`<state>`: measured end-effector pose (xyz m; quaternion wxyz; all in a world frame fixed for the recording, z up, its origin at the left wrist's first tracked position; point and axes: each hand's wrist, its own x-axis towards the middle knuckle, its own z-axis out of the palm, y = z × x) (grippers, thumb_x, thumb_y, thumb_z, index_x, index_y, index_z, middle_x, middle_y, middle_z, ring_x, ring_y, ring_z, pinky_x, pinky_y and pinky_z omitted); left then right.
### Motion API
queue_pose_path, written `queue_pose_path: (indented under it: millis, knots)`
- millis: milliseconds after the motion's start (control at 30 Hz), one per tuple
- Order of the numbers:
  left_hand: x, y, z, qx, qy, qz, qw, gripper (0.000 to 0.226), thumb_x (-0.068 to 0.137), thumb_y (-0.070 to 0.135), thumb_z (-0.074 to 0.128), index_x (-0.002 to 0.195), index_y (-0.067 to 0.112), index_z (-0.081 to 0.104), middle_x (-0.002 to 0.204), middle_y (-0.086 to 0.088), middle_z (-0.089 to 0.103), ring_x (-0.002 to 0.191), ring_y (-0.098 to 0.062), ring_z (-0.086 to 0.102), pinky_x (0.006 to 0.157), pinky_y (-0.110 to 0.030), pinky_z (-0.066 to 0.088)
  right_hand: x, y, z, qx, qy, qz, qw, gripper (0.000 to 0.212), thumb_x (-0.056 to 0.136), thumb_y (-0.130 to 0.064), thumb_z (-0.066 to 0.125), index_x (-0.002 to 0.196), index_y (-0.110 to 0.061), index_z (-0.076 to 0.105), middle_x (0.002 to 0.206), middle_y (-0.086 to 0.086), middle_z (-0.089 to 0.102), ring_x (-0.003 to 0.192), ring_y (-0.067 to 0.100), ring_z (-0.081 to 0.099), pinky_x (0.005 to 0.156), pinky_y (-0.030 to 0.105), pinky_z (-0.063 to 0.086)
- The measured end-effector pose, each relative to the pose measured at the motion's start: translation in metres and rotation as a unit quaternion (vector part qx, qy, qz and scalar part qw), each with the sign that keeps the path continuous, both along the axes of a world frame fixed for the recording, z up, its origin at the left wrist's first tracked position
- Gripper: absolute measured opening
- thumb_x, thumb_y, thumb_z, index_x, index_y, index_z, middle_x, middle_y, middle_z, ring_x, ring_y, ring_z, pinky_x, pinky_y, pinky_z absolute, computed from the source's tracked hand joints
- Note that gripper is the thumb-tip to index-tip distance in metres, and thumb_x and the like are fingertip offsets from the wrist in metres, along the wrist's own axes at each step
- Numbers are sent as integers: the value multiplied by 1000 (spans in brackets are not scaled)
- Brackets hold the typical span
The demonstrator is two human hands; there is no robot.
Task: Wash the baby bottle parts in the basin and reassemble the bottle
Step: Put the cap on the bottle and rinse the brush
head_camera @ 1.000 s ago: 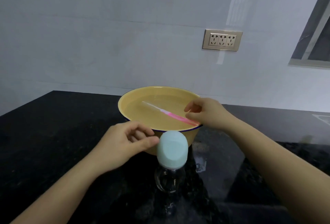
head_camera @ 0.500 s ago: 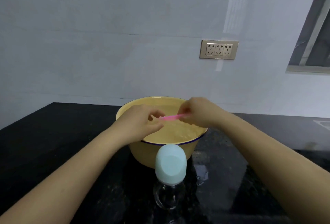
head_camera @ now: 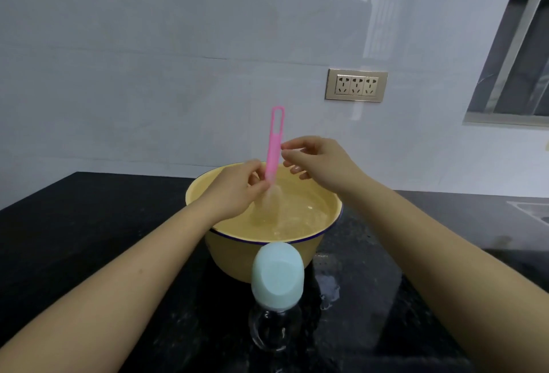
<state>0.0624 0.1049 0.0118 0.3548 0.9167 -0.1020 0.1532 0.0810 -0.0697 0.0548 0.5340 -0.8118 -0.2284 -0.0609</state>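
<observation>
We see the yellow basin (head_camera: pixel 226 256) standing on the black counter (head_camera: pixel 89 224), toward its back edge, with water (head_camera: pixel 306 212) in it. The left hand (head_camera: pixel 234 191) pinches the pink brush (head_camera: pixel 273 149) low on its handle and holds it upright over the basin, loop end up, the blurred bristle end pointing down at the water. The right hand (head_camera: pixel 322 164) hangs released just beside the handle, fingers loosely curled and not closed round it. The baby bottle (head_camera: pixel 276 325) stands nearer the front edge, just before the basin, its pale blue cap (head_camera: pixel 277 274) on. A small wet patch (head_camera: pixel 329 291) lies on the counter at the bottle's right.
</observation>
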Motion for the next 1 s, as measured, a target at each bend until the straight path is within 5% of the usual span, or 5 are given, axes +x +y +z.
queue_pose_path:
  millis: [200, 333, 433, 567, 1000]
  knots:
    - [0, -5, 25, -253, 5, 41, 967, 10, 93, 19, 56, 88, 11, 52, 88, -15, 63, 73, -25, 69, 60, -28, 59, 7, 16, -28, -62, 14, 30, 998, 37, 95, -42, 48, 128, -25, 55, 122, -4, 60, 109, 8, 55, 81, 18, 40]
    - [3, -11, 38, -353, 15, 40, 935, 11, 92, 15, 56, 83, 13, 50, 93, -15, 67, 62, -17, 70, 61, -27, 59, 3, 32, -34, -19, 29, 72, 997, 39, 99, -46, 33, 127, -22, 47, 112, 2, 60, 92, 8, 57, 78, 22, 46]
    - [6, -11, 46, -334, 8, 50, 941, 8, 92, 16, 56, 87, 10, 53, 92, -15, 66, 69, -22, 69, 70, -33, 61, 3, 40, -34, 40, 76, 107, 991, 37, 99, -48, 29, 115, -19, 46, 94, 10, 57, 70, 15, 59, 65, 36, 55]
    - [5, -5, 51, -276, -17, 69, 959, 11, 88, 15, 60, 91, 4, 61, 72, -8, 66, 54, -13, 61, 56, -21, 56, 7, 40, -31, 37, 88, 124, 988, 34, 101, -46, 28, 94, -18, 48, 71, 3, 50, 49, 14, 43, 43, 25, 40]
    - [6, 2, 44, -253, -15, 113, 961, 22, 87, 20, 62, 93, -1, 65, 72, 0, 63, 64, -10, 54, 57, -21, 45, 19, 45, -29, -58, 70, 107, 990, 43, 100, -49, 27, 71, -17, 33, 55, -3, 27, 43, 11, 23, 42, 22, 22]
